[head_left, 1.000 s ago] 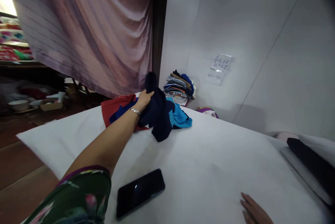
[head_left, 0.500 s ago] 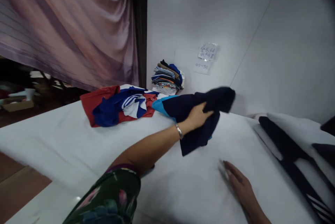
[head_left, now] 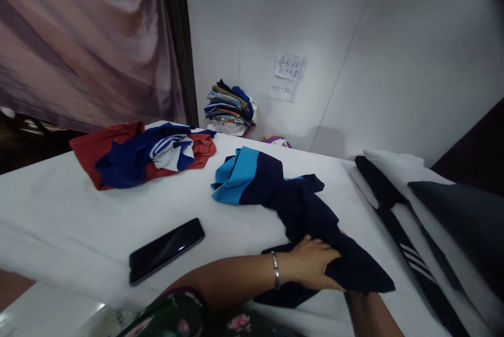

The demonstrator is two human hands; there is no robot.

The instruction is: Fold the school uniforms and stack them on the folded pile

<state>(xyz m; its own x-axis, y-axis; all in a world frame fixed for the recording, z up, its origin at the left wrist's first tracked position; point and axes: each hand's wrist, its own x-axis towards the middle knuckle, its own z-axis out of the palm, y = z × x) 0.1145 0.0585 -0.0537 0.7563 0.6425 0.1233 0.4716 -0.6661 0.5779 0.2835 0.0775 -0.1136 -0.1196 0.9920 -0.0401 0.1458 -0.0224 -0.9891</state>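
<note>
A navy garment with a bright blue section [head_left: 271, 182] lies crumpled across the white table, its far end spread toward the wall. My left hand [head_left: 315, 263], with a silver bracelet at the wrist, is closed on the garment's near navy part. Beneath that cloth goes my right hand [head_left: 360, 303]; only its wrist and forearm show, and its fingers are covered by the fabric. To the left of my left forearm, a black phone [head_left: 167, 250] rests on the table.
Red cloth [head_left: 88, 156] and a blue and white garment [head_left: 129, 161] lie heaped at the far left. A folded clothes stack [head_left: 230, 108] stands by the wall, below paper notes [head_left: 287, 77]. On the right are dark striped garments [head_left: 411, 255] and a dark grey one [head_left: 457, 211].
My left hand has brought the navy garment nearer and to the right, laying it on the table. My right hand has gone from bare table to under the cloth. The phone has come into view.
</note>
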